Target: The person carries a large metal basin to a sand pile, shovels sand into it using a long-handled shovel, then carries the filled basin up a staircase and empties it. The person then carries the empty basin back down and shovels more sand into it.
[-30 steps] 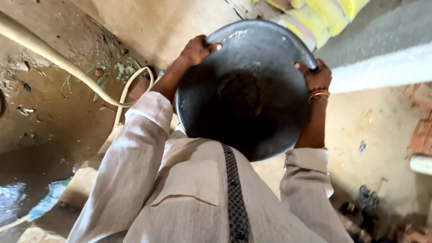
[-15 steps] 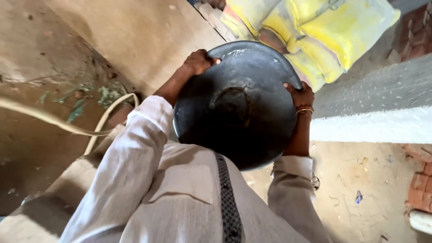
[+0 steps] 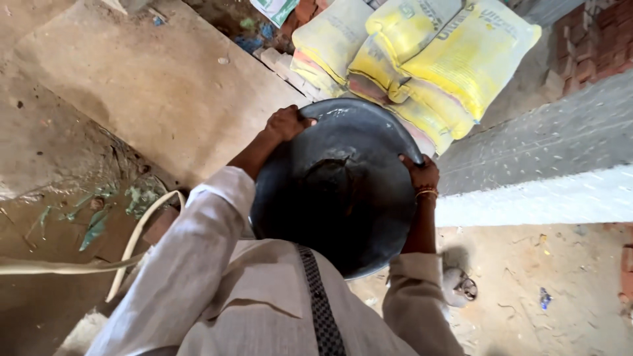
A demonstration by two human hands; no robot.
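A round, dark metal pan (image 3: 339, 191) sits between the person's two hands, tilted so that its blackened hollow faces up at the head camera. In the middle of the hollow lies a dark wet patch, and a thin sheen glints near the far rim.

The left hand (image 3: 287, 123) grips the far left rim, fingers curled over the edge and knuckles uppermost. The right hand (image 3: 421, 173) grips the right rim a little lower, thumb lying on the inside of the pan and the rest of the fingers hidden behind the edge; a gold-coloured bangle (image 3: 426, 193) circles that wrist. Both hands are closed on the pan, one on each side, so it hangs in front of the person's chest, clear of the ground.

Both arms are bent at the elbow and reach forward and upward in the view. The sleeves of a pale shirt (image 3: 217, 277) are pushed back, leaving the forearms bare. A dark checked strap (image 3: 321, 303) runs down the shirt just below the near rim of the pan.

Beyond the far rim, yellow sacks (image 3: 428, 59) lie stacked on the ground. A grey concrete ledge (image 3: 547, 171) runs to the right, and a pale hose (image 3: 132, 244) curves over the muddy ground to the left.
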